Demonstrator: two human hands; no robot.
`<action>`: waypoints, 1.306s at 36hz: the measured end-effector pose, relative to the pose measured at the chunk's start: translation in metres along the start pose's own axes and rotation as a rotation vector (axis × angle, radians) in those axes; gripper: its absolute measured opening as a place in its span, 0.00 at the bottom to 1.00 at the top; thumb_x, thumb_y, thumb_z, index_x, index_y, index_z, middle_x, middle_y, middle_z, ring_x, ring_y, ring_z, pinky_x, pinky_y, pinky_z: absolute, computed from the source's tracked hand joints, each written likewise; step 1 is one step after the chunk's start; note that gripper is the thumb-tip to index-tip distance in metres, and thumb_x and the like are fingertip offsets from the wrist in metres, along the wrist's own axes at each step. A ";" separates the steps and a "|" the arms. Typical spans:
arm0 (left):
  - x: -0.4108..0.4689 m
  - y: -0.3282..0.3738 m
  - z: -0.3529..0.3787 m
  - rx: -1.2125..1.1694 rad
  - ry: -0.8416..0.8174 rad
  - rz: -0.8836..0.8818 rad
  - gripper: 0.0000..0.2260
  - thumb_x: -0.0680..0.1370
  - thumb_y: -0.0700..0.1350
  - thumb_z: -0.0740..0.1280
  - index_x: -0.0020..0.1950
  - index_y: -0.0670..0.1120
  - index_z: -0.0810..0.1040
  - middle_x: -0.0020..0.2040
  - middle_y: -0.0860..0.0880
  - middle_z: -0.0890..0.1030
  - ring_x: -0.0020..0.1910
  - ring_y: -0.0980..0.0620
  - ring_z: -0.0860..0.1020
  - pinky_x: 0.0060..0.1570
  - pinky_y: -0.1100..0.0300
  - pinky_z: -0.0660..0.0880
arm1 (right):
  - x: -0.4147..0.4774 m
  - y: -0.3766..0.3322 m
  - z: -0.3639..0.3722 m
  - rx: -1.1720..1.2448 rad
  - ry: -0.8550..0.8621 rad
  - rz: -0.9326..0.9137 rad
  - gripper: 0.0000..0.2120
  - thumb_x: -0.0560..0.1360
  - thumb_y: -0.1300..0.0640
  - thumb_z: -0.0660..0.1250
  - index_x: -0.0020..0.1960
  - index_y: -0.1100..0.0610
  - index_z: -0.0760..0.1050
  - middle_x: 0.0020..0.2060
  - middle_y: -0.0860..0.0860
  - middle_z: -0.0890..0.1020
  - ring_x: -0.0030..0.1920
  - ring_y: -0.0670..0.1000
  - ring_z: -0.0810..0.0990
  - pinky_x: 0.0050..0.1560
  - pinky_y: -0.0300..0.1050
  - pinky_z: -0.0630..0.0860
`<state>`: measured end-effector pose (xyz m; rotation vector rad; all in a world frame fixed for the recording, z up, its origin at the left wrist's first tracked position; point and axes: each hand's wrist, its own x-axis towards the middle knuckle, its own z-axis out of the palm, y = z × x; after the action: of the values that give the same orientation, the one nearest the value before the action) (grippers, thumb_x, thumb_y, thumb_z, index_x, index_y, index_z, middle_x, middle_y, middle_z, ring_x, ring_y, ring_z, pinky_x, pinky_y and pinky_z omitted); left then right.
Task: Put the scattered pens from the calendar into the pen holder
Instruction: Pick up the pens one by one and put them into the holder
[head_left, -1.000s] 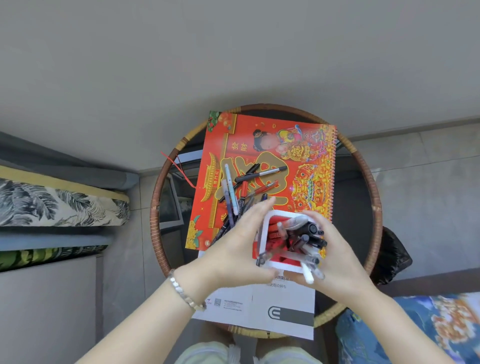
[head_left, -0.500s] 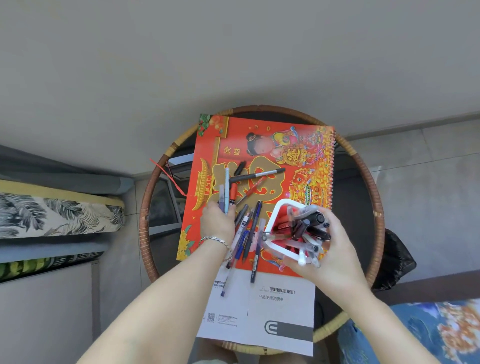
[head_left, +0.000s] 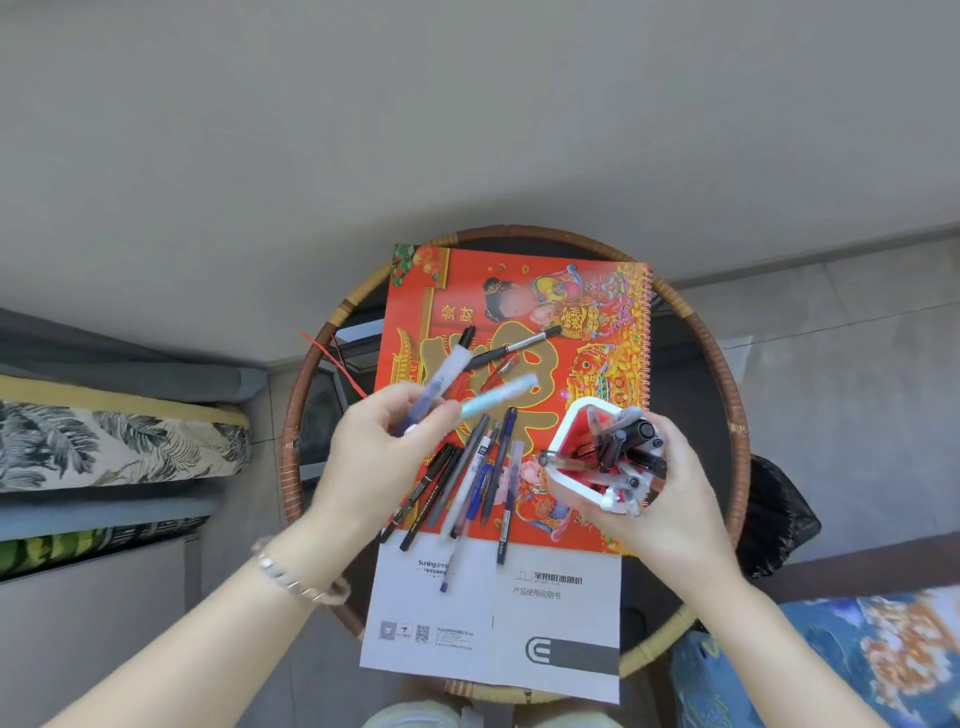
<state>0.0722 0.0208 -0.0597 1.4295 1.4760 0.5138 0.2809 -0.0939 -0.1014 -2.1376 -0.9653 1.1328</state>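
A red and gold calendar lies on a round rattan table. My right hand grips a white and red pen holder, tilted left, with several pens inside. My left hand is raised above the calendar's left side and pinches two pens: a light blue pen and a clear pen with a white cap. Several pens lie fanned out on the calendar's lower half, some reaching onto the white sheet. A black pen and a red pen lie higher up.
A white printed manual lies under the calendar's near edge. The rattan table rim rings everything. A leaf-patterned cushion is at left, a blue patterned fabric at lower right, a black bag beside the table.
My left hand left the holder, closed on two pens on the calendar's left side and lifted them up and right. The holder shifted right in my right hand.
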 end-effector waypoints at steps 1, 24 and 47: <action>-0.004 0.009 -0.005 0.006 -0.027 0.025 0.09 0.74 0.45 0.68 0.33 0.50 0.78 0.26 0.55 0.70 0.27 0.60 0.66 0.26 0.71 0.63 | 0.001 -0.002 -0.001 0.007 0.007 -0.002 0.37 0.59 0.49 0.81 0.62 0.38 0.67 0.59 0.40 0.76 0.57 0.44 0.78 0.57 0.53 0.78; -0.032 0.044 0.022 0.299 -0.168 0.185 0.11 0.70 0.62 0.64 0.40 0.55 0.73 0.37 0.52 0.70 0.36 0.55 0.70 0.35 0.59 0.66 | -0.035 -0.044 0.008 0.014 -0.041 -0.166 0.46 0.53 0.41 0.76 0.69 0.46 0.65 0.61 0.37 0.73 0.64 0.43 0.73 0.59 0.43 0.72; -0.061 0.026 0.023 -0.333 -0.009 0.277 0.39 0.73 0.32 0.67 0.64 0.73 0.56 0.47 0.52 0.80 0.50 0.56 0.82 0.53 0.57 0.78 | -0.041 -0.041 0.015 0.178 -0.058 -0.153 0.37 0.59 0.61 0.81 0.61 0.41 0.70 0.56 0.44 0.80 0.57 0.44 0.79 0.56 0.47 0.78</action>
<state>0.0939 -0.0367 -0.0270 1.3690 1.1255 0.8803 0.2377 -0.0997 -0.0604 -1.8672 -0.9961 1.1649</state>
